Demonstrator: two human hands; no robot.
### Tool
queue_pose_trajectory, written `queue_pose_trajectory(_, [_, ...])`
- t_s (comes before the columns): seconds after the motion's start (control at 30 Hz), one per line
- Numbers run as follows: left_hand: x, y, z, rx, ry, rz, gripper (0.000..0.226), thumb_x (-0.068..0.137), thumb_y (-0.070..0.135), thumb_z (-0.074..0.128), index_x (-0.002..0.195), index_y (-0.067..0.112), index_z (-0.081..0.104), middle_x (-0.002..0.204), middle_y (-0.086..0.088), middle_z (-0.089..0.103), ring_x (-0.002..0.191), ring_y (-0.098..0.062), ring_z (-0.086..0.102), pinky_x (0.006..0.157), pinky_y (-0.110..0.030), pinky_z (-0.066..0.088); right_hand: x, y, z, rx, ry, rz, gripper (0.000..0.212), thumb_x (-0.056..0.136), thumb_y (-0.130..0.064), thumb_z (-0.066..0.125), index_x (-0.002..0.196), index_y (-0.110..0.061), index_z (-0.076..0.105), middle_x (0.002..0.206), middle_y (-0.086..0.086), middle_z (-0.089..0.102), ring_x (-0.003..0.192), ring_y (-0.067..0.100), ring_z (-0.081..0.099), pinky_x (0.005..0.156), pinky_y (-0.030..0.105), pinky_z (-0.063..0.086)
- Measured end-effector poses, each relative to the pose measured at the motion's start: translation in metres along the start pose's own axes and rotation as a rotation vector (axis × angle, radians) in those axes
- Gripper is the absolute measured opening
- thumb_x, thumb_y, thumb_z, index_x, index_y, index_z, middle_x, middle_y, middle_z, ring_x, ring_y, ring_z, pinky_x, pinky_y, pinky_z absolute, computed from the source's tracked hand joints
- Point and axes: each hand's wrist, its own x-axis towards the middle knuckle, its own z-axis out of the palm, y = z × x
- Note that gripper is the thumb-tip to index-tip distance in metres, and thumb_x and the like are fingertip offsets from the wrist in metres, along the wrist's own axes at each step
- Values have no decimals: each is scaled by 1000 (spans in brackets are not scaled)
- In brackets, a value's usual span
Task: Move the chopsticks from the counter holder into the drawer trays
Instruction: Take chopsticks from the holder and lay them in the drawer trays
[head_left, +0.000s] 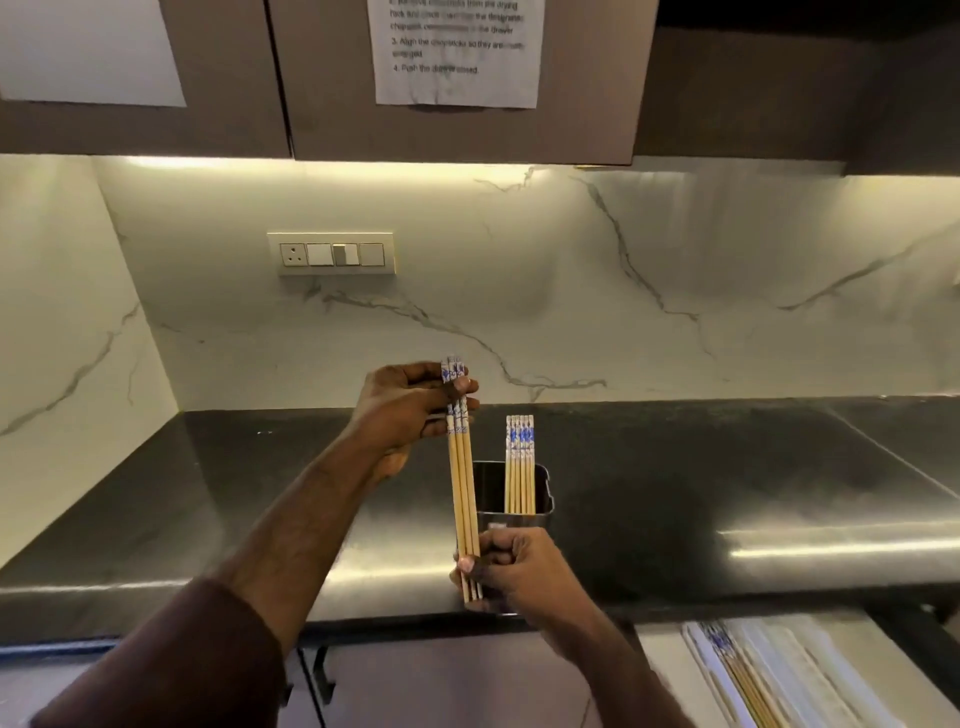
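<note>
Head view: left hand (410, 405) pinches the bundle's (464, 483) patterned tops, right hand (511, 566) clamps the plain tips, probably squaring them above the counter (675, 493). More chopsticks (520, 462) stand in the holder (540, 501); the open drawer (857, 649) lies lower right.

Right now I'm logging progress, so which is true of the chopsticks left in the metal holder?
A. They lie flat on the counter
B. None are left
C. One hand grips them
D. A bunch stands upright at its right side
D: a bunch of chopsticks stands upright in the metal holder, at its right side, with neither hand on it.
</note>
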Motion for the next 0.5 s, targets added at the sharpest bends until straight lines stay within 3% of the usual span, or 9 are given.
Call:
queue_pose_trajectory(0.2, [-42,-17,53,-32,-82,-65,24,81,8,71,105,6,69,94,-12,77,87,-24,74,75,-36,61,-72,13,-30,-51,123,81,18,89,-16,69,105,-10,71,89,4,77,86,17,75,70,27,59])
queue_pose_trajectory(0.3, [-59,-21,92,-39,-121,-63,23,82,8,71,104,6,70,93,-12,77,86,-24,75,70,-34,61,-106,16,-54,-53,178,74,13,88,-17,70,100,-12,73,86,4,77,81,17,75,65,25,58])
queue_pose_trajectory(0.37, [-69,-24,123,-38,-145,-52,22,81,8,71,103,5,70,91,-12,77,85,-24,75,67,-32,61,-131,21,-74,-57,224,69,10,88,-17,70,97,-13,73,85,4,77,80,18,75,64,27,59])
queue_pose_trajectory(0.5, [-91,-36,191,-6,-205,-63,27,79,11,74,105,8,69,94,-10,77,89,-24,74,77,-40,59,-183,32,-122,-57,297,88,7,88,-13,70,92,-13,75,82,7,77,77,21,74,68,33,61])
